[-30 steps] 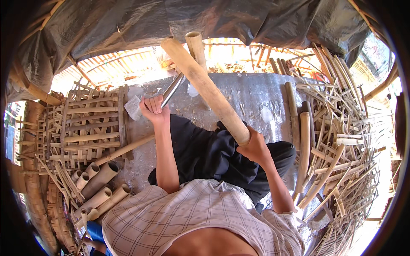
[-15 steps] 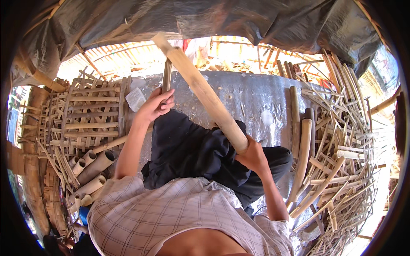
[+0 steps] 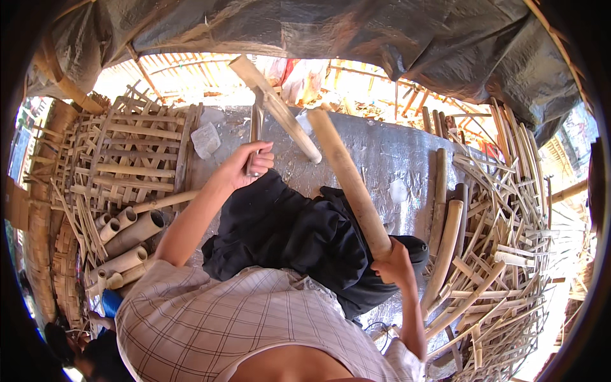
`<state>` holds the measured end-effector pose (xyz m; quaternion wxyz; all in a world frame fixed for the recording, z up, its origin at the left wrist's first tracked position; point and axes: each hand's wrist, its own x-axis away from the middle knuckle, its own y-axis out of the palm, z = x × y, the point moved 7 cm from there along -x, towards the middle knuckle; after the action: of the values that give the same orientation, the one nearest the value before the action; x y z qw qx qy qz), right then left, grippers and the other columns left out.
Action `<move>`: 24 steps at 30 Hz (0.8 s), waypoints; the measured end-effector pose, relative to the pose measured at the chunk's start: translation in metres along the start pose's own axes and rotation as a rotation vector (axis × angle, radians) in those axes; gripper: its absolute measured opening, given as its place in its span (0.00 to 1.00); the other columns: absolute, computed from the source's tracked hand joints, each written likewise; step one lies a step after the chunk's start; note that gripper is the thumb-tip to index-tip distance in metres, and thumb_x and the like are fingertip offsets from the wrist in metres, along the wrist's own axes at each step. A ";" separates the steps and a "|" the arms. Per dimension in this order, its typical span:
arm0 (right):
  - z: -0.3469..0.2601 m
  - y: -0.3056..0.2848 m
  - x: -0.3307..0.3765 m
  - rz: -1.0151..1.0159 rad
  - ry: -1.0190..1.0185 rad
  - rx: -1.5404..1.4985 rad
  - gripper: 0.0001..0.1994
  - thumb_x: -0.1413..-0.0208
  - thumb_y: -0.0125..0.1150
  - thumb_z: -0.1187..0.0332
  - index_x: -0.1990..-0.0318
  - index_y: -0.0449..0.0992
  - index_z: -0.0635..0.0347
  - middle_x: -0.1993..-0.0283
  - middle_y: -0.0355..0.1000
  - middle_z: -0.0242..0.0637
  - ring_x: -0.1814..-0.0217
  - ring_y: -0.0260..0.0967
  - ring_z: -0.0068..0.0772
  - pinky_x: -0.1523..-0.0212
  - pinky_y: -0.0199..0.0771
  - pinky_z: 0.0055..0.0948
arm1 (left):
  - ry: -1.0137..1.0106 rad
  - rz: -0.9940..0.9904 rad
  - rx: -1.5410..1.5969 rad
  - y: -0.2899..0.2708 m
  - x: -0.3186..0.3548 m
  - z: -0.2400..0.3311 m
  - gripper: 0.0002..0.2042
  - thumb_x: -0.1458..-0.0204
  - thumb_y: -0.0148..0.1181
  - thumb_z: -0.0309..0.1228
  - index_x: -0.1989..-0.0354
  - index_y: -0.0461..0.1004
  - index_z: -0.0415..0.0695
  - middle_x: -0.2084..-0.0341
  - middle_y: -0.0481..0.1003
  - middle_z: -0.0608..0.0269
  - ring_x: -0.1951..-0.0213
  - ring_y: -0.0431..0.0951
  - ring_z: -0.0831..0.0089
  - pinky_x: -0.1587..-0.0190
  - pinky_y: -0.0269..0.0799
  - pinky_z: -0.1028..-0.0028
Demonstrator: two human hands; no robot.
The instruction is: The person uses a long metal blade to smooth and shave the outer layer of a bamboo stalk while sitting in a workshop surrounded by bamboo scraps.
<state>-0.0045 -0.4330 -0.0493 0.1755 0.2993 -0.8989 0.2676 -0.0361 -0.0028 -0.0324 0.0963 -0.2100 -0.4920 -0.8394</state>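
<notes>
My left hand [image 3: 249, 164] is closed round a long knife [image 3: 256, 124], which points away from me. Across the knife's far end lies a split bamboo piece [image 3: 280, 111], apparently caught on the blade and slanting down to the right. My right hand [image 3: 394, 264] grips the near end of a thick bamboo length [image 3: 350, 181]. This length slants up and left over my right leg, and its far end stands a little apart from the split piece. My legs in black trousers [image 3: 273, 216] are folded beneath both hands.
A grey sheet [image 3: 407, 140] covers the ground ahead. Bamboo lattice [image 3: 140, 153] and hollow bamboo tubes [image 3: 133, 239] lie at the left. Bamboo strips [image 3: 484, 280] pile up at the right, beside longer poles [image 3: 445, 254]. Dark plastic sheeting [image 3: 331, 28] hangs at the far side.
The bamboo length in my right hand has swung right, away from the split piece it overlapped before. My right hand has moved right and nearer me. The left hand still holds the knife.
</notes>
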 end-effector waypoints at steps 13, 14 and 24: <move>0.084 0.041 0.008 0.191 0.201 -0.571 0.20 0.59 0.67 0.82 0.57 0.69 0.68 0.73 0.70 0.37 0.81 0.72 0.33 0.81 0.76 0.32 | -0.178 0.198 -0.842 -0.076 0.060 -0.051 0.15 0.46 0.56 0.24 0.81 0.58 0.50 0.92 0.56 0.72 0.92 0.56 0.79 0.88 0.54 0.71; 0.084 0.040 0.008 0.192 0.205 -0.572 0.20 0.59 0.68 0.82 0.57 0.69 0.68 0.73 0.70 0.37 0.81 0.72 0.32 0.81 0.76 0.31 | -0.127 0.219 -0.944 -0.079 0.060 -0.059 0.15 0.47 0.57 0.23 0.81 0.59 0.50 0.93 0.56 0.71 0.92 0.57 0.79 0.88 0.56 0.70; 0.072 0.037 0.016 0.170 0.224 -0.549 0.20 0.59 0.68 0.80 0.55 0.70 0.67 0.70 0.69 0.35 0.79 0.71 0.29 0.78 0.77 0.29 | 0.256 0.379 -1.680 -0.204 0.097 -0.151 0.14 0.50 0.68 0.33 0.58 0.74 0.43 0.70 0.75 0.56 0.66 0.76 0.57 0.57 0.73 0.60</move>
<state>-0.0513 -0.4570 -0.1125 0.3248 0.1333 -0.9344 0.0596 -0.2362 -0.0275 -0.2138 0.1021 -0.1941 0.3482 -0.9114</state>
